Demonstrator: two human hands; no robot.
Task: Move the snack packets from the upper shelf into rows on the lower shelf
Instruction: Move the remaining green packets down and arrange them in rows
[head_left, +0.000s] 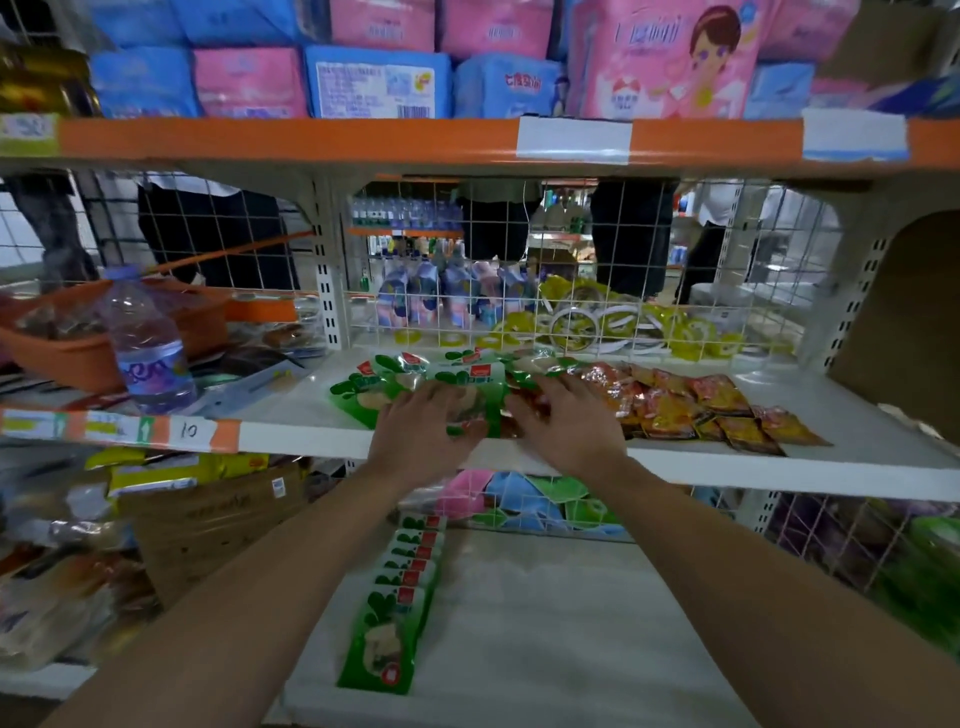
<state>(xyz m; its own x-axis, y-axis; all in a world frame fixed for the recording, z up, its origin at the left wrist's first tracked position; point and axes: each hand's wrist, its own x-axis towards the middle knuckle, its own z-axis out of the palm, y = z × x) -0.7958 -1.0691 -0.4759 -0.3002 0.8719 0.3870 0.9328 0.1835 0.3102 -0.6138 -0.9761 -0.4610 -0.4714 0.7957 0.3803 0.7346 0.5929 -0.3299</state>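
The glossy green-and-white plastic snack packets (410, 376) lie in a loose heap near the front of the white upper shelf (779, 462), overlapping at mixed angles; several have their red-labelled ends toward the back, so their long axes run roughly front to back, though not in line. Both hands are on this heap. The left hand (421, 423) lies with fingers spread flat across a green packet at the shelf lip. The right hand (566, 421), just beside it but not touching, spreads its fingers where the green packets meet a scatter of red-and-orange foil packets (696, 405). Neither hand is clearly closed on anything, and whether a thumb hooks under a packet I cannot tell.

Below, on the white lower shelf (545, 623), a row of green packets (402, 582) is overlapped like shingles, each long axis running front to back.

The step looks like gathering a few green packets. It would go best by squaring them into one stack, labels the same way, keeping the red-and-orange ones out, and lifting clear of the shelf lip before lowering them beside the existing row.

Further left stand a clear plastic water bottle (150, 353) and an orange plastic basket (62, 353); white wire mesh (519, 249) backs the shelf.
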